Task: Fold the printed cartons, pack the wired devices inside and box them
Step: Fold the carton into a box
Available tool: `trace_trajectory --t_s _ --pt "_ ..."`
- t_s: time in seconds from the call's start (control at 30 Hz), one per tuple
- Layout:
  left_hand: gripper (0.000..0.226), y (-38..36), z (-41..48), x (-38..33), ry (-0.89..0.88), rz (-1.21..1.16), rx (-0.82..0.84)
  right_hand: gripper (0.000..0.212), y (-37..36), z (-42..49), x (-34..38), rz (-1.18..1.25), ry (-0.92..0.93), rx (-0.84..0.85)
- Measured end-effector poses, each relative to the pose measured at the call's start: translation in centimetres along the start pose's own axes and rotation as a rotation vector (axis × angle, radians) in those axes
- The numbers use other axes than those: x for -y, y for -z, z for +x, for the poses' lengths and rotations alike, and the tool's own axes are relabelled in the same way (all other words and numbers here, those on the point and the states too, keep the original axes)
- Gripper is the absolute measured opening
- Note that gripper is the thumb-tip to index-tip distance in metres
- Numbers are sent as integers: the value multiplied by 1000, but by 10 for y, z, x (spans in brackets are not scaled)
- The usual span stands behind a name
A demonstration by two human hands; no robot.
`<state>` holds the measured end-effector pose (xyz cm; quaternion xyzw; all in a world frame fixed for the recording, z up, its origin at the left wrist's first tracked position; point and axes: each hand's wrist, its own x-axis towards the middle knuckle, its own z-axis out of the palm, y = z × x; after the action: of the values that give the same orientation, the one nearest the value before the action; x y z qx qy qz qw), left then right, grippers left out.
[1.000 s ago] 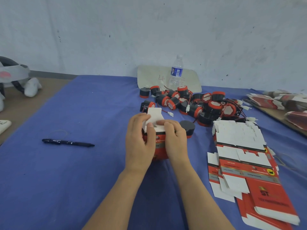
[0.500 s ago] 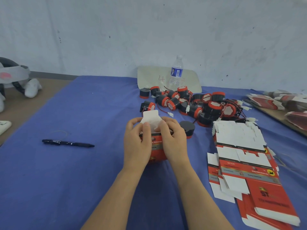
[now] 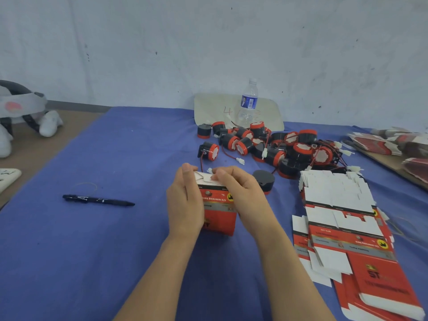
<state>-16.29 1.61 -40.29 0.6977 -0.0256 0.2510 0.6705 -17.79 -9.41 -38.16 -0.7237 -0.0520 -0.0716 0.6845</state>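
Centred on the bench (image 3: 111, 246), the carton (image 3: 220, 214) stands upright: left grip (image 3: 185, 202) clasps its side, right grip (image 3: 245, 195) pinches the top flap (image 3: 206, 178). Brace the walls, tuck squarely; devices (image 3: 298, 149) wait at one o'clock.

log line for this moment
phase: closing carton flap | left hand: grips carton | right hand: fingers curled over flap | devices: loose pile behind

One folded carton (image 3: 218, 213), one pen (image 3: 98, 200), one water bottle (image 3: 248, 104).
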Motion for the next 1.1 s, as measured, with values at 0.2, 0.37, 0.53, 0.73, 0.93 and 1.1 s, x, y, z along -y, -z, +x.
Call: trace_trajectory --t_s 0.2,0.37,0.53,0.73,0.93,1.1 --pt "41 10 0 -1 -283 126 145 33 34 -3 5 -71 -166 259" --pt "53 9 -3 -3 -346 145 198 24 32 -3 5 -144 -155 227" --pt "50 9 -4 -4 -364 139 191 25 31 -4 8 -95 -184 233" --pt "47 8 -5 -2 -397 128 202 25 32 -4 8 -87 -186 242" --pt "38 7 -2 -4 -305 0 41 45 26 -4 10 184 -125 111" --pt "34 8 4 -10 -20 -175 -126 53 12 -3 7 159 91 112"
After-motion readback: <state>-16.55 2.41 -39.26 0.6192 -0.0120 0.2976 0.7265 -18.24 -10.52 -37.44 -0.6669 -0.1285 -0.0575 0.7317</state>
